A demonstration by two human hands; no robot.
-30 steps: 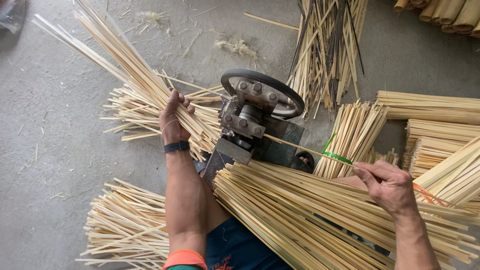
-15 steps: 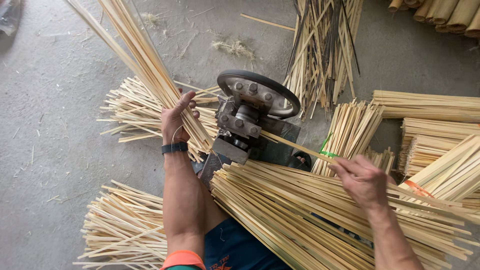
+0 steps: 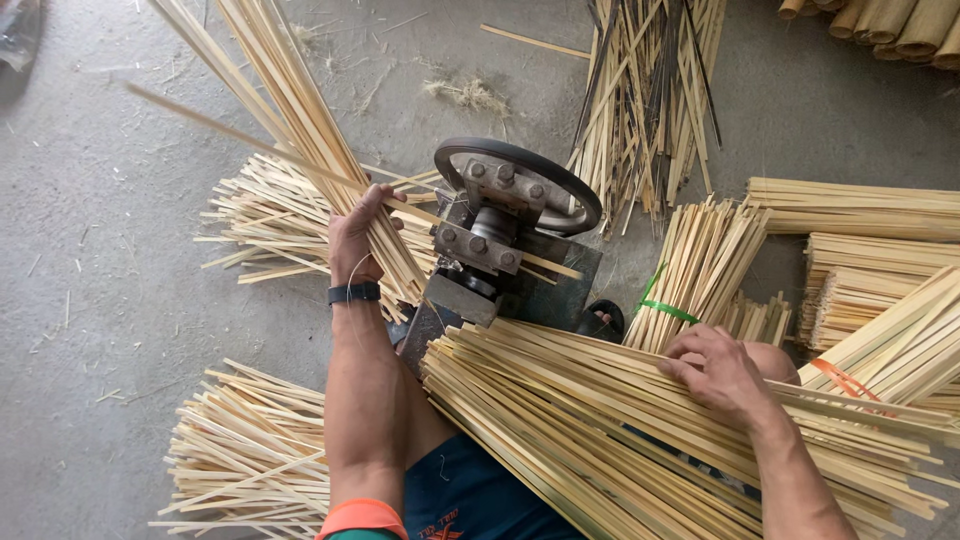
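Observation:
My left hand (image 3: 355,235), with a black band on the wrist, grips a sheaf of long bamboo strips (image 3: 290,120) that fans up to the top left, just left of a small metal machine (image 3: 490,245) with a black handwheel (image 3: 520,180). One strip (image 3: 545,265) pokes out of the machine toward the right. My right hand (image 3: 720,370) rests fingers-down on a big pile of bamboo strips (image 3: 600,430) lying across my lap, touching the top ones; whether it pinches one I cannot tell.
Loose split strips lie in heaps on the concrete floor at left (image 3: 270,225) and lower left (image 3: 240,450). A bundle tied with green band (image 3: 695,270) and stacked bundles (image 3: 860,210) lie at right. Dark strips (image 3: 650,90) lie beyond the machine.
My left hand has swung its sheaf more upright and to the left. My right hand has come down from the strip at the machine's outlet onto the lap pile.

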